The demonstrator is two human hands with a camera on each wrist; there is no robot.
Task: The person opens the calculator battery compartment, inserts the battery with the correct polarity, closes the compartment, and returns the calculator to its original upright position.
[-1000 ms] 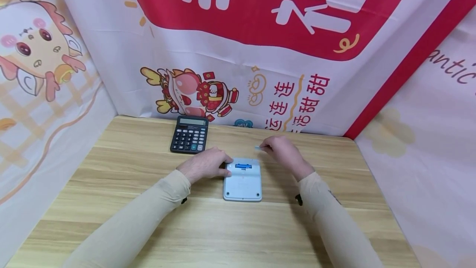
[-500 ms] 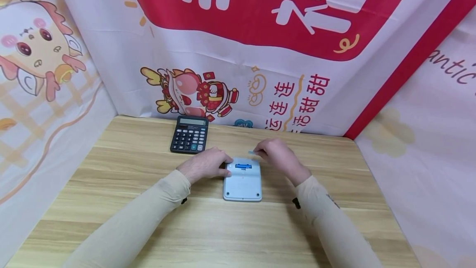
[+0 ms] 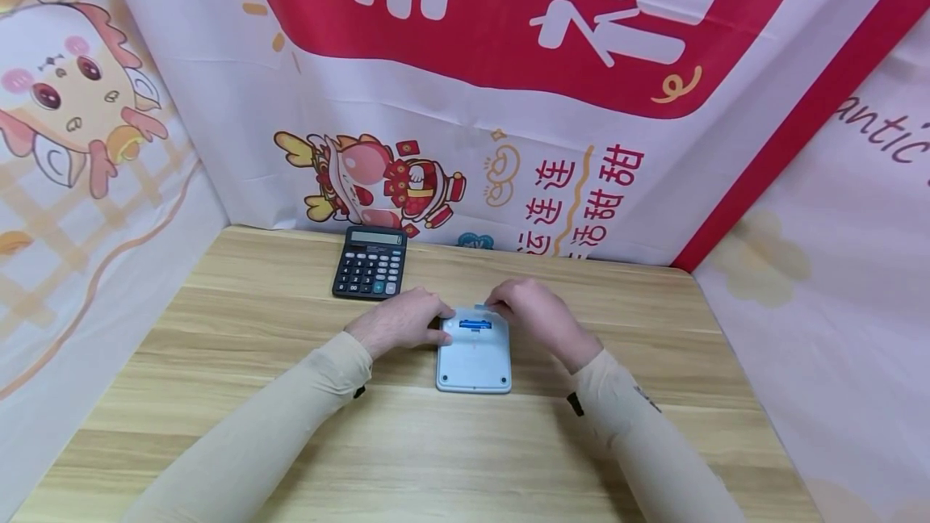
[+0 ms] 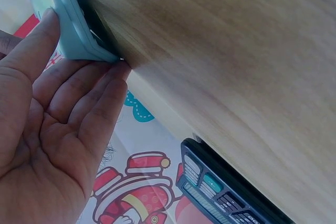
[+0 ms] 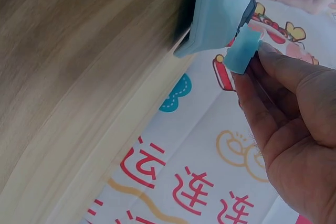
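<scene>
A light-blue calculator (image 3: 474,366) lies face down on the table, a blue battery (image 3: 475,324) showing in the uncovered compartment on its back. My left hand (image 3: 400,320) grips its upper left edge; in the left wrist view the thumb lies on the back of the calculator (image 4: 65,30) and the fingers are at its edge. Above the upper right corner, my right hand (image 3: 541,317) pinches a small light-blue battery cover (image 5: 242,51) between thumb and fingers. The right wrist view shows this cover close to the compartment; whether it touches the calculator I cannot tell.
A black calculator (image 3: 369,262) lies face up to the left, behind my left hand. The wooden table (image 3: 436,458) ends at the back against a printed cloth (image 3: 436,103) with red and white figures. Printed cloths also hang at both sides.
My right hand has moved left and slightly toward me, bringing the battery cover from beyond the calculator's right corner to above its top edge. My left hand and the calculator have stayed put.
</scene>
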